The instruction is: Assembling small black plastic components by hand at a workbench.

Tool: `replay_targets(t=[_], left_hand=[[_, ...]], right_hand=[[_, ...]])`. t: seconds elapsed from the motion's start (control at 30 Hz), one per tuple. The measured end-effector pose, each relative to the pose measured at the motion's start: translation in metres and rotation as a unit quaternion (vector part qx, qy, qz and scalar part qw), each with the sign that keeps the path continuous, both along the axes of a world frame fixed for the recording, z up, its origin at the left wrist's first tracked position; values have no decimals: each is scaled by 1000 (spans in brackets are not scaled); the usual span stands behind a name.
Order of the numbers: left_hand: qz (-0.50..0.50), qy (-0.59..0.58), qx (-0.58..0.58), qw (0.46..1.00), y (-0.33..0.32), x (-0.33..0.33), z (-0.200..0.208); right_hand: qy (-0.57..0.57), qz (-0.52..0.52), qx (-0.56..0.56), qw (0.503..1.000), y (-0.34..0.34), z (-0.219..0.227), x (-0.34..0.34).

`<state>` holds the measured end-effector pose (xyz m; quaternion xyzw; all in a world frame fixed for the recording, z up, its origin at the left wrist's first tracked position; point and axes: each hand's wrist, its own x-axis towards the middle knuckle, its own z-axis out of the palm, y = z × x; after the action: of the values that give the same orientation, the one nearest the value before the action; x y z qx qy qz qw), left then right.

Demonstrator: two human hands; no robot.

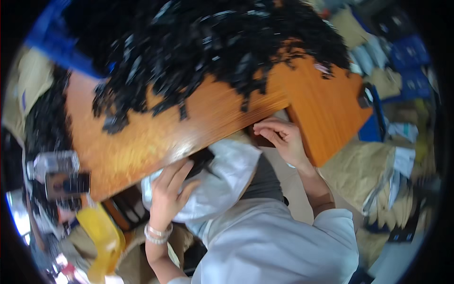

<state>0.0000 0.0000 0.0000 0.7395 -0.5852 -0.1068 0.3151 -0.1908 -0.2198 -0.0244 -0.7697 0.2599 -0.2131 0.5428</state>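
Note:
A white bag lies across my lap, under the table's near edge, with black pieces showing in its mouth. My left hand is over the left side of this bag, fingers stretched and apart beside the black pieces, with nothing seen in them. My right hand hovers by the inner corner of the table, its fingers loosely bent and the thumb apart. I see nothing between them. A large heap of small black strip-like pieces covers the far part of the wooden table; motion blurs their exact kind.
A blue bin stands at the far left. A clear plastic box and a phone-like dark slab are at the table's left edge. A yellow plastic piece sits lower left. Brown sacks crowd the right side.

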Motion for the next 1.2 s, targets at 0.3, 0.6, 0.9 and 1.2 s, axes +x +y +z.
replay_targets(t=[0.3, 0.6, 0.9, 1.2], left_hand=[[-18, -61, 47, 997, -16, -12, -8], [-66, -84, 72, 992, -28, -21, -17], [-82, -67, 68, 992, -34, -28, -22], [-101, -83, 53, 990, -34, -31, -30]], right_hand=[[59, -348, -294, 888, -145, -7, -95], [297, -163, -518, 786, -221, -6, -68], [241, -97, -543, 798, -234, 14, -54], [203, -352, -402, 820, -218, 59, -155]])
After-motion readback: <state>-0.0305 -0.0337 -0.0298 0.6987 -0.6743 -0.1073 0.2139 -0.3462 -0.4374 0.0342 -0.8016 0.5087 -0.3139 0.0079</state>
